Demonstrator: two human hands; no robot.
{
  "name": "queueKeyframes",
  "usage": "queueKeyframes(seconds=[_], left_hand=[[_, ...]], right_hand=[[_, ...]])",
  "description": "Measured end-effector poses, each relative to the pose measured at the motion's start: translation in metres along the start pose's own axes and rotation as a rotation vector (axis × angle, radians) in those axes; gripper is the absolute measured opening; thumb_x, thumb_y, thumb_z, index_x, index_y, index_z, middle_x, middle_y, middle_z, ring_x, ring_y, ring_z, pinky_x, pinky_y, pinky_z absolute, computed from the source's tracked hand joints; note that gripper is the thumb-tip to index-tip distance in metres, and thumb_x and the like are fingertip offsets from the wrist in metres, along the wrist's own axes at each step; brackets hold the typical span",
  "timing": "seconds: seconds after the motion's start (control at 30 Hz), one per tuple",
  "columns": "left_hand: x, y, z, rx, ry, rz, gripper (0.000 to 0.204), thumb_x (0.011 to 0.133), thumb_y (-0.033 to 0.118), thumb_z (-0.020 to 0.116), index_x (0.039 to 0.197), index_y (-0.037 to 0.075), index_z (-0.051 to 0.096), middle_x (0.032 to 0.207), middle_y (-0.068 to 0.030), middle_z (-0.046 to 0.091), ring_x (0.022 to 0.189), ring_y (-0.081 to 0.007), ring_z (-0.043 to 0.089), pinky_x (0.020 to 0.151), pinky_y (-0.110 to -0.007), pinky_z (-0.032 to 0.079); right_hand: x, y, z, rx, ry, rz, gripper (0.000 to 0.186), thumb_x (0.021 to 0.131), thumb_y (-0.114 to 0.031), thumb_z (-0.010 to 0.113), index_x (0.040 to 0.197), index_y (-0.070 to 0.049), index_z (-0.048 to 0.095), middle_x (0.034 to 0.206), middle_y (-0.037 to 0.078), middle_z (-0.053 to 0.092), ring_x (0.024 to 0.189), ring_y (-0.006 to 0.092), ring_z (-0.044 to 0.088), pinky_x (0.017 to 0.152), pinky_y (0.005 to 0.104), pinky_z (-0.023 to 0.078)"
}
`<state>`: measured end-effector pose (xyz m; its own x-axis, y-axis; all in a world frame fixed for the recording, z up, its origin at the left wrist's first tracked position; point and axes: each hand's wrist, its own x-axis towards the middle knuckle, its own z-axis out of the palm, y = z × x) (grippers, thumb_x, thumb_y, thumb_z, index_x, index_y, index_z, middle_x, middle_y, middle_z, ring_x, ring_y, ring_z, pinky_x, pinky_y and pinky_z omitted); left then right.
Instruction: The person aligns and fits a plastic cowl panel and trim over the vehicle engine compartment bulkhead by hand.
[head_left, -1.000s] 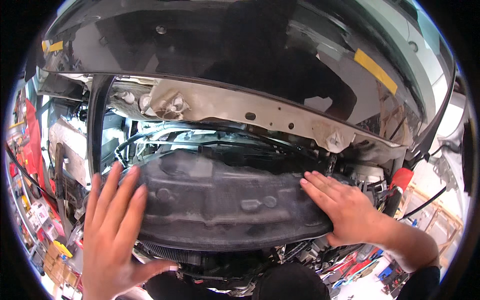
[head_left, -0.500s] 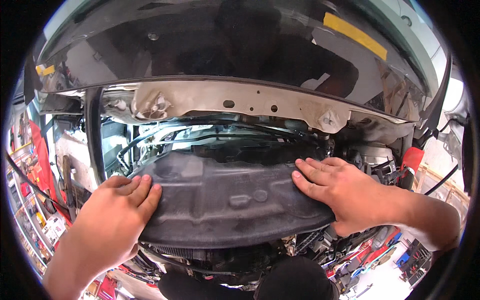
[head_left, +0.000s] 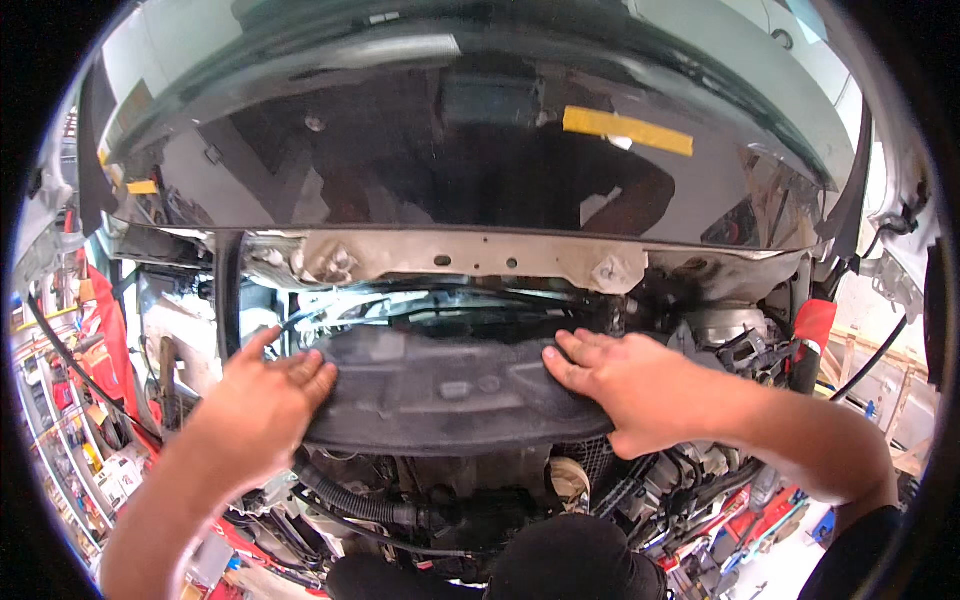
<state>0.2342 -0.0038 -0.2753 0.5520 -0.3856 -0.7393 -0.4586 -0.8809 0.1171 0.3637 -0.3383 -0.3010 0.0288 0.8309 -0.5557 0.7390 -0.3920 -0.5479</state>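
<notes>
A black moulded panel (head_left: 450, 395), wide and curved along its near edge, lies across the engine bay between my hands. My left hand (head_left: 265, 395) grips its left end, with one finger raised away from it and the other fingertips on its upper face. At the right end my right hand (head_left: 630, 375) has its fingers laid over the top, with the thumb low by the near edge. The left thumb is hidden. The panel's far edge sits close to the opening below the pale metal crossmember (head_left: 480, 258).
Above stretches a dark windshield (head_left: 400, 180) with yellow tape (head_left: 628, 130) on it. A ribbed black hose (head_left: 350, 495) and a black cable run nearer me. A black upright strut (head_left: 229, 300) stands at left. Shelves (head_left: 60, 440) line the far left; red cloth (head_left: 815, 322) hangs at right.
The panel and both hands have moved farther from me, toward the crossmember. More of the engine bay shows in front of the panel. My left finger has lifted. The view has tilted up.
</notes>
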Motion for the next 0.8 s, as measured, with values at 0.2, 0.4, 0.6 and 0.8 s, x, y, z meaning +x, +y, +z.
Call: queueKeyframes(seconds=[0.2,0.4,0.6,0.8], left_hand=[[0.010,0.044,0.000,-0.262,0.270,-0.181,0.083,0.061,0.020,0.080,0.133,-0.003,0.047,0.137,-0.0198,0.052,0.128,-0.0284,0.051,0.116,-0.049,0.026],[0.013,0.018,-0.012,-0.323,0.080,-0.001,0.075,0.064,0.006,0.071,0.134,-0.003,0.047,0.136,-0.0231,0.052,0.121,-0.0307,0.057,0.101,-0.038,0.047],[0.015,0.018,-0.006,-0.316,0.171,0.056,0.072,0.065,0.007,0.070,0.132,-0.006,0.047,0.132,-0.0264,0.053,0.119,-0.0345,0.057,0.101,-0.038,0.047],[0.017,0.017,0.005,-0.300,0.206,0.062,0.071,0.067,0.012,0.073,0.131,-0.005,0.048,0.131,-0.0256,0.054,0.118,-0.0353,0.058,0.100,-0.039,0.047]], right_hand=[[0.001,-0.001,0.001,0.045,-0.040,0.032,0.089,0.063,-0.017,0.069,0.141,0.010,0.034,0.141,0.035,0.039,0.130,0.0439,0.043,0.108,0.0424,0.039],[0.018,0.018,-0.015,0.218,-0.236,-0.042,0.104,0.077,-0.044,0.073,0.145,0.013,0.019,0.148,0.036,0.026,0.140,0.0402,0.030,0.115,0.0400,0.028],[0.075,0.029,-0.005,0.661,-0.336,0.391,0.064,0.102,-0.045,0.024,0.131,0.005,0.051,0.141,0.025,0.047,0.133,0.0356,0.042,0.112,0.0427,0.031],[0.144,0.042,0.027,0.446,-0.504,0.432,0.055,0.101,-0.035,0.023,0.137,-0.001,0.047,0.146,0.018,0.042,0.137,0.0335,0.037,0.114,0.0419,0.027]])
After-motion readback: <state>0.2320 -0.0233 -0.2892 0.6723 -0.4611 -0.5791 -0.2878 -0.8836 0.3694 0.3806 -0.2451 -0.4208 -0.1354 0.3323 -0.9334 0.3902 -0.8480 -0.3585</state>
